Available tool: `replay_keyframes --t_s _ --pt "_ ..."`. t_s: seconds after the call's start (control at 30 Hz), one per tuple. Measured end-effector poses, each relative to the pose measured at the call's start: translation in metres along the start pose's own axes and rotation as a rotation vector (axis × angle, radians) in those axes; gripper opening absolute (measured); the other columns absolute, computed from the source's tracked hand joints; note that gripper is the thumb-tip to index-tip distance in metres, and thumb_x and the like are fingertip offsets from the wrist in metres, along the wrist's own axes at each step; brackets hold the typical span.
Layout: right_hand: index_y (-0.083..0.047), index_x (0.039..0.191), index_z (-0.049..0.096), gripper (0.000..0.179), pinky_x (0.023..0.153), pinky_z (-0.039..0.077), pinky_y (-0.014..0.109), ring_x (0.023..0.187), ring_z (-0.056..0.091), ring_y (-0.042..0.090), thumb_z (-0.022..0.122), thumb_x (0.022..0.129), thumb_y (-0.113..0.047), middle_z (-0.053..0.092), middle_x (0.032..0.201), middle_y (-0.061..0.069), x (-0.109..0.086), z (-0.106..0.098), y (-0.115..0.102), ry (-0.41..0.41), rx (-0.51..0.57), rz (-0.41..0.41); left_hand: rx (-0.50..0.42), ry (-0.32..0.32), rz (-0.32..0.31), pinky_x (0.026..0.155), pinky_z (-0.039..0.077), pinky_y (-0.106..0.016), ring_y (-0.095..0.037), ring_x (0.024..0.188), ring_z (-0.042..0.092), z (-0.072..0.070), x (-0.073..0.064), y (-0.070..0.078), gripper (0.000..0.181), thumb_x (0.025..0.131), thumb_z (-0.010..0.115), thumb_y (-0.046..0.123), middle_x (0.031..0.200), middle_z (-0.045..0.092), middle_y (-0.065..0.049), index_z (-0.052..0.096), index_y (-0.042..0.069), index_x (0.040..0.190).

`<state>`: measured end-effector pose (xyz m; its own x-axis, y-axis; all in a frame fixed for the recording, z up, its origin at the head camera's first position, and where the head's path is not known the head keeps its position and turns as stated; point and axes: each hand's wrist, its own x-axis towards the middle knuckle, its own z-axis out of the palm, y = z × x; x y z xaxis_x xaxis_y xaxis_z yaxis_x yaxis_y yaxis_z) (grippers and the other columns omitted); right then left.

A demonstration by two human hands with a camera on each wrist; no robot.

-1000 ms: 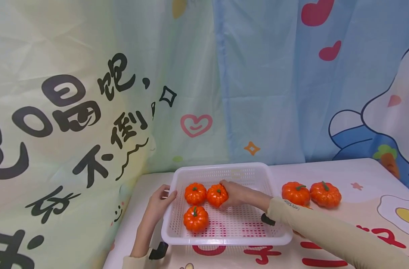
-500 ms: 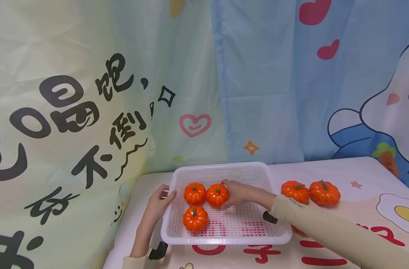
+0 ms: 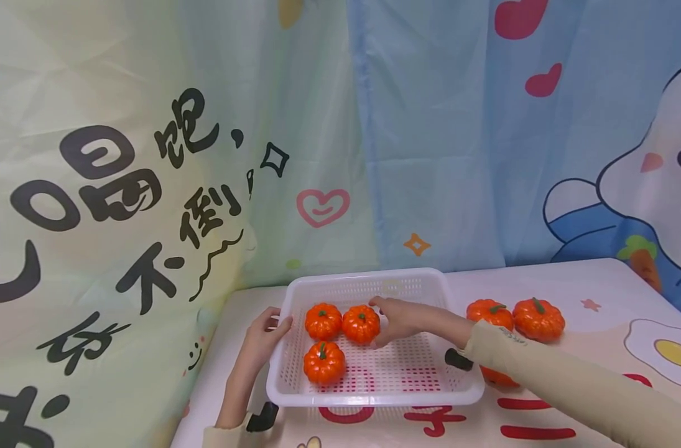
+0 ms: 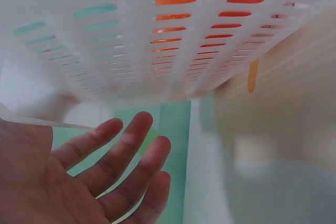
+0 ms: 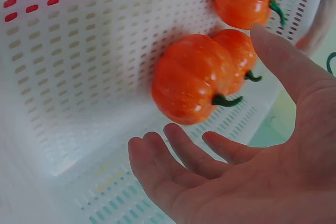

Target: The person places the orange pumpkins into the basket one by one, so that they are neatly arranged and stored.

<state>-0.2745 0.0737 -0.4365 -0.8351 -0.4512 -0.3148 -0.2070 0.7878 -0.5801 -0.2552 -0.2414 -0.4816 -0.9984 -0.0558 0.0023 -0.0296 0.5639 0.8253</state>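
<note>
A white plastic basket (image 3: 374,400) with slotted walls holds three glossy orange pumpkins with green stems. Two are side by side toward the back, the left one (image 3: 323,321) and the right one (image 3: 361,324); the third pumpkin (image 3: 324,363) sits in front of them. My right hand (image 3: 398,318) is inside the basket beside the right pumpkin, fingers and thumb spread, holding nothing; the right wrist view shows a gap between fingers and pumpkin (image 5: 191,80). At the basket's left rim, my left hand (image 3: 262,333) has its thumb hooked over the edge; its fingers (image 4: 131,142) extend outside the wall.
Right of the basket, two more pumpkins stand on the table, one (image 3: 489,313) near the rim and another (image 3: 538,319) beside it. A further pumpkin (image 3: 499,377) is partly hidden under the right sleeve (image 3: 547,367). A printed curtain (image 3: 430,155) hangs behind the table.
My right hand has let go of the right pumpkin in the basket and drawn back a little to the right, its fingers spreading. The left hand stays at the rim.
</note>
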Motion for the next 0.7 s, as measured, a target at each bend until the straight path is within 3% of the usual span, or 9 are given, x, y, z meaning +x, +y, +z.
replay_keyframes --t_s 0.7 --pt "-0.012 0.153 0.034 0.09 0.099 0.052 0.057 0.13 0.051 0.039 0.081 0.081 -0.04 0.051 0.144 0.017 -0.039 -0.033 0.003 -0.006 0.063 -0.074 0.0 0.01 0.001 0.068 0.062 -0.035 -0.02 0.082 0.067 -0.001 -0.001 0.001 0.028 0.095 0.068 0.03 0.1 0.069 -0.013 0.063 0.011 0.116"
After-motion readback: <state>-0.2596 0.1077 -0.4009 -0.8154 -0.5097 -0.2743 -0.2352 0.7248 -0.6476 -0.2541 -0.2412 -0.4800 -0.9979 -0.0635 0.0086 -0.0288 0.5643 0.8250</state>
